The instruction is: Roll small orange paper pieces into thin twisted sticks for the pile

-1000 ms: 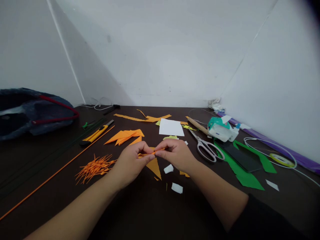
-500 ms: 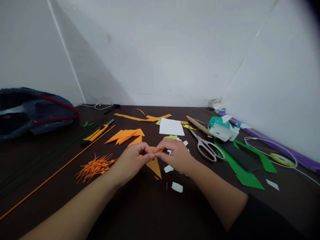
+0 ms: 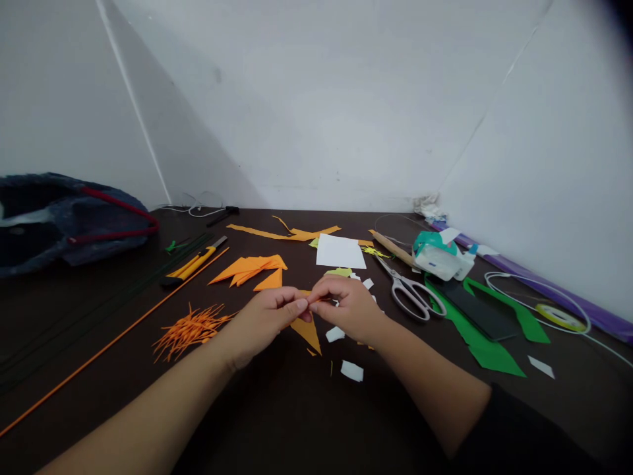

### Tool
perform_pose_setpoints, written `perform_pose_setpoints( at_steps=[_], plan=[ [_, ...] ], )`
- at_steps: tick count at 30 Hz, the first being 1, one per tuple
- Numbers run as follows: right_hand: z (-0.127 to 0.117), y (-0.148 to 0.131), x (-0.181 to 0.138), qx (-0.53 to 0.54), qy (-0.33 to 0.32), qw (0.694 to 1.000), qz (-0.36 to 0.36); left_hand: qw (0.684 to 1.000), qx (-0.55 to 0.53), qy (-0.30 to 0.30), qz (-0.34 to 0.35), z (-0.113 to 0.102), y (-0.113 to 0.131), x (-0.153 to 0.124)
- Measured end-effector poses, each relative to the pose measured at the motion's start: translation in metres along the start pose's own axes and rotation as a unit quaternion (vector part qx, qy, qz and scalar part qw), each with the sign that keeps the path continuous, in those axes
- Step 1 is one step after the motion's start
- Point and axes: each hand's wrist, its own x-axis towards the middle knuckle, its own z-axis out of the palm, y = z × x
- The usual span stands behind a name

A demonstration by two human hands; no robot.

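The exposed length of the thin orange paper strip (image 3: pixel 319 300) has been shortened as the hands were drawn closer; it is pinched between left hand (image 3: pixel 267 318) and right hand (image 3: pixel 349 307) above the worktop (image 3: pixel 277 409), over an orange triangle (image 3: pixel 306 332).

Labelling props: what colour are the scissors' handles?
White or pale grey, on the scissors right of the right hand; head view.

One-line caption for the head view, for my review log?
Left hand and right hand pinch a thin orange paper strip above a dark table, scissors to the right.
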Motion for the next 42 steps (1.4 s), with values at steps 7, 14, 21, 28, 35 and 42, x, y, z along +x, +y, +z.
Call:
perform_pose_setpoints(
  at_steps=[7, 14, 21, 28, 35, 42],
  plan=[
    [-0.005, -0.004, 0.001, 0.034, 0.007, 0.999, 0.026, 0.998, -0.041, 0.040, -0.035, 0.003, -0.004, 0.001],
    [-0.004, -0.004, 0.001, 0.057, 0.004, 0.998, 0.010, 0.984, -0.173, -0.013, -0.028, 0.006, -0.002, 0.002],
    [-0.005, -0.004, 0.001, 0.032, 0.005, 0.999, 0.018, 0.990, -0.142, 0.004, -0.024, 0.006, -0.005, 0.003],
    [0.000, 0.001, -0.002, 0.115, -0.007, 0.989, 0.087, 0.993, -0.086, 0.079, -0.027, 0.006, -0.009, 0.004],
    [0.004, 0.003, 0.000, 0.104, 0.006, 0.989, 0.108, 0.994, 0.015, 0.109, 0.010, 0.009, -0.007, 0.005],
    [0.003, 0.004, 0.000, 0.132, 0.006, 0.986, 0.099, 0.997, -0.060, 0.035, -0.031, 0.008, 0.003, 0.001]
  ],
)
